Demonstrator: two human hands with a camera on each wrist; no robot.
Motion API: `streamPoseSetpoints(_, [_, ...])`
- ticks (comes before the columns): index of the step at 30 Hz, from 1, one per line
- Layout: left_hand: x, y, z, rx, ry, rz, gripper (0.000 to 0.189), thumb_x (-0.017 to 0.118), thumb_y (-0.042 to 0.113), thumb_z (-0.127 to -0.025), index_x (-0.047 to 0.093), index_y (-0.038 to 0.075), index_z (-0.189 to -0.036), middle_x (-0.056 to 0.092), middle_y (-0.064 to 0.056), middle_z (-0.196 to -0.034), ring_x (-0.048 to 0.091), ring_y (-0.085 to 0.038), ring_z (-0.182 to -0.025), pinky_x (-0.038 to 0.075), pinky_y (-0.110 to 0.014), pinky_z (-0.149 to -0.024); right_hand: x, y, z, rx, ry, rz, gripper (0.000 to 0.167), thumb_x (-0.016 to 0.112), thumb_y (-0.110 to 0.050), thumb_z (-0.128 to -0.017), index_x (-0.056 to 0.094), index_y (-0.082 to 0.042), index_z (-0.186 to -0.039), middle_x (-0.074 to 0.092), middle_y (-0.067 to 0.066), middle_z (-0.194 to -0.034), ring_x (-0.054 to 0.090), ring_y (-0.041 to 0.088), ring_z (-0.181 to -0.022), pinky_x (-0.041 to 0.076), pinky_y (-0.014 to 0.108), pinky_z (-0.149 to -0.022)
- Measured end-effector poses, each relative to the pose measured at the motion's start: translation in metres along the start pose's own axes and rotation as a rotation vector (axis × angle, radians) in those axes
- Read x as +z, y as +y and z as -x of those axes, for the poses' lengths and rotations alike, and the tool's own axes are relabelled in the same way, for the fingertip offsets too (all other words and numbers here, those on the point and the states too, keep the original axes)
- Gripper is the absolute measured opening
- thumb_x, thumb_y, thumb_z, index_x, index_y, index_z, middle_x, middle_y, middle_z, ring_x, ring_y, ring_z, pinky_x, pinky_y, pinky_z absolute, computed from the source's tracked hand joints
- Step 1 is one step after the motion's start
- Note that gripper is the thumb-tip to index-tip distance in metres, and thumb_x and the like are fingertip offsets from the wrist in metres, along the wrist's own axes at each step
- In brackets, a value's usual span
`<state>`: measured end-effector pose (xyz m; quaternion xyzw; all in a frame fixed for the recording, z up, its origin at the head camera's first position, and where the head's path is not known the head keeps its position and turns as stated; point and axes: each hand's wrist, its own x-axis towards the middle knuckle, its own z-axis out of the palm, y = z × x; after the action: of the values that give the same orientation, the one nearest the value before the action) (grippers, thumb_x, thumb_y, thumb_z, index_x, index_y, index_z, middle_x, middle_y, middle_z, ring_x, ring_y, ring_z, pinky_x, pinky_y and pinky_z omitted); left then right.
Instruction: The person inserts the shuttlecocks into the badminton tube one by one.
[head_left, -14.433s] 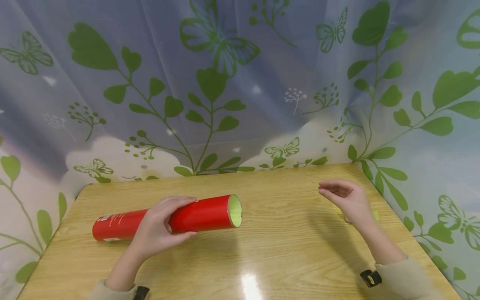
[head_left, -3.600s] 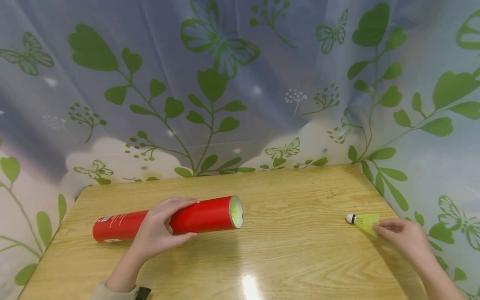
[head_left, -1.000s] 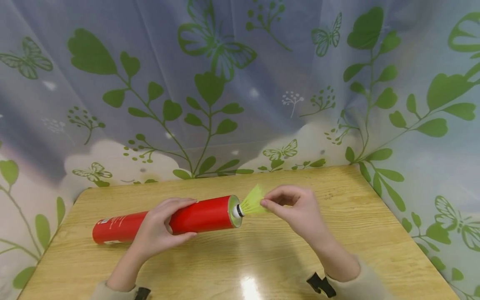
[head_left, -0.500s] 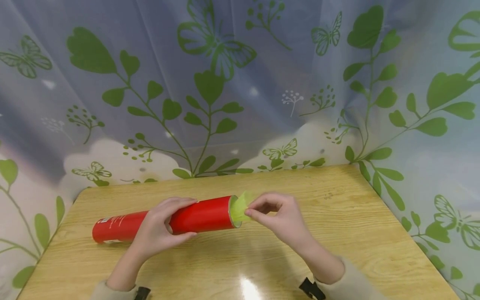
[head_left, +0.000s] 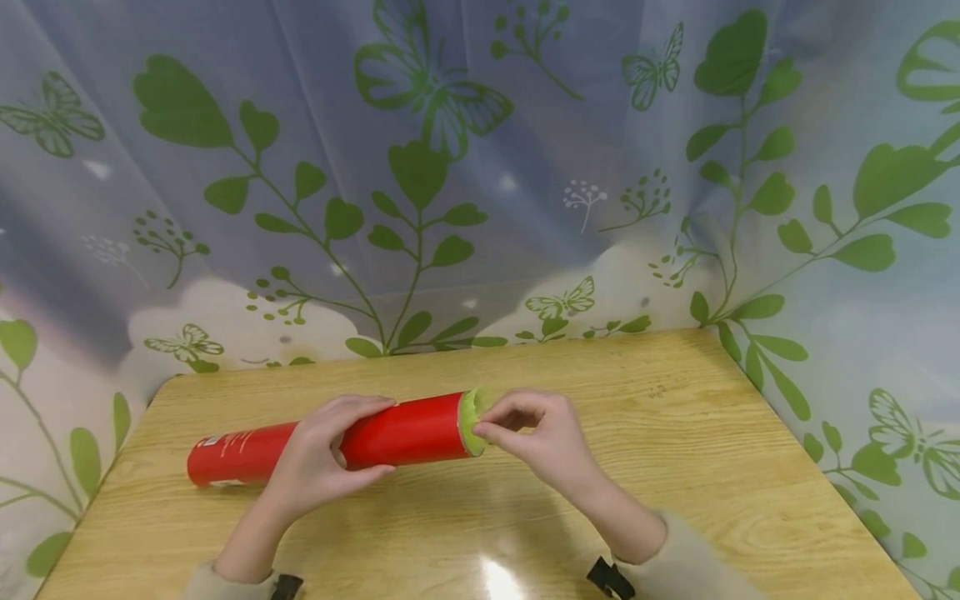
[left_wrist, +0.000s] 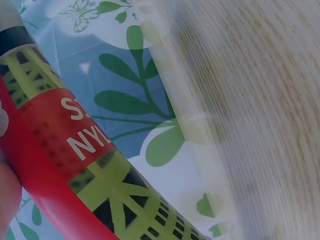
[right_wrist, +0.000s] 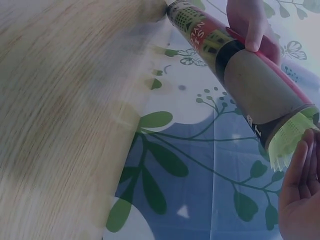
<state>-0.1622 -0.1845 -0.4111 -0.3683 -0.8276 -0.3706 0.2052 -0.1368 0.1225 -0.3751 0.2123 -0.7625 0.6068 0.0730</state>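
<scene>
My left hand (head_left: 318, 454) grips a red shuttlecock tube (head_left: 412, 429) round its middle, tilted with its mouth raised to the right. A yellow shuttlecock (head_left: 471, 421) sits in that mouth, cork out of sight inside and only the skirt's rim sticking out. Thumb and fingers of my right hand (head_left: 540, 433) pinch the skirt's edge. Seen from the right wrist, the skirt (right_wrist: 292, 137) flares beyond the tube's end, beside my right fingers (right_wrist: 299, 160). The left wrist view shows the tube's printed side (left_wrist: 90, 145) close up.
The tube's far end is low over the wooden table (head_left: 637, 483). A curtain (head_left: 480, 208) printed with leaves and butterflies hangs behind the table and at its sides. Light glares off the table's front part.
My right hand took the shuttlecock from the table's right side, brought it left to the tube and slid it in cork first. The left hand keeps its grip, almost unmoved.
</scene>
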Motion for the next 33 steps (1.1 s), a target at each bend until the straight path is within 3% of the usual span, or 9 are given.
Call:
streamPoseSetpoints(9, [0.0,0.0,0.0,-0.02,0.009,0.016,0.079,0.101,0.003,-0.063,0.071,0.012,-0.136,0.075,-0.007,-0.13,0.067,-0.017,-0.119,0.048,-0.005,-0.1,0.004,0.006,-0.005,0.121,-0.014,-0.214,0.008,0.08,0.003,-0.089,0.076,0.009,-0.093,0.075,-0.013,-0.083,0.065,0.004,-0.07,0.057,0.02,-0.067])
streamPoseSetpoints(16, [-0.001,0.001,0.0,-0.015,0.024,0.029,0.08,0.1,0.001,-0.062,0.071,0.011,-0.136,0.075,-0.008,-0.129,0.066,-0.013,-0.121,0.049,-0.005,-0.1,0.009,0.018,-0.007,0.171,-0.023,-0.347,0.02,0.076,0.008,-0.09,0.066,0.022,-0.099,0.075,-0.014,-0.08,0.066,0.003,-0.068,0.059,0.019,-0.069])
streamPoseSetpoints(20, [-0.002,0.001,0.0,-0.013,0.032,0.038,0.08,0.1,-0.001,-0.062,0.071,0.01,-0.136,0.074,-0.009,-0.13,0.065,-0.009,-0.122,0.049,-0.005,-0.099,0.011,0.021,-0.007,0.157,-0.019,-0.398,0.026,0.081,0.0,-0.089,0.068,0.021,-0.098,0.076,-0.013,-0.082,0.067,0.003,-0.067,0.059,0.02,-0.068])
streamPoseSetpoints(24, [-0.002,0.002,0.0,-0.013,0.039,0.052,0.08,0.099,-0.002,-0.062,0.071,0.01,-0.136,0.074,-0.01,-0.129,0.064,-0.007,-0.122,0.049,-0.005,-0.099,0.01,0.023,-0.006,0.091,-0.044,-0.413,0.029,0.083,-0.007,-0.091,0.069,0.018,-0.097,0.076,-0.012,-0.085,0.068,0.004,-0.07,0.06,0.021,-0.07])
streamPoseSetpoints(29, [-0.003,0.002,0.0,-0.007,0.043,0.048,0.081,0.099,-0.002,-0.061,0.071,0.01,-0.136,0.074,-0.01,-0.129,0.064,-0.008,-0.122,0.05,-0.005,-0.098,0.01,0.025,-0.006,0.0,-0.091,-0.435,0.023,0.075,0.003,-0.094,0.064,0.022,-0.097,0.075,-0.013,-0.087,0.067,0.003,-0.074,0.06,0.02,-0.071])
streamPoseSetpoints(33, [-0.003,0.001,0.0,-0.003,0.046,0.042,0.081,0.1,-0.002,-0.06,0.071,0.01,-0.135,0.074,-0.01,-0.129,0.064,-0.009,-0.122,0.049,-0.005,-0.099,0.011,0.026,-0.006,-0.007,-0.096,-0.47,0.012,0.075,0.001,-0.094,0.07,0.012,-0.094,0.076,-0.012,-0.088,0.068,0.003,-0.075,0.06,0.02,-0.072])
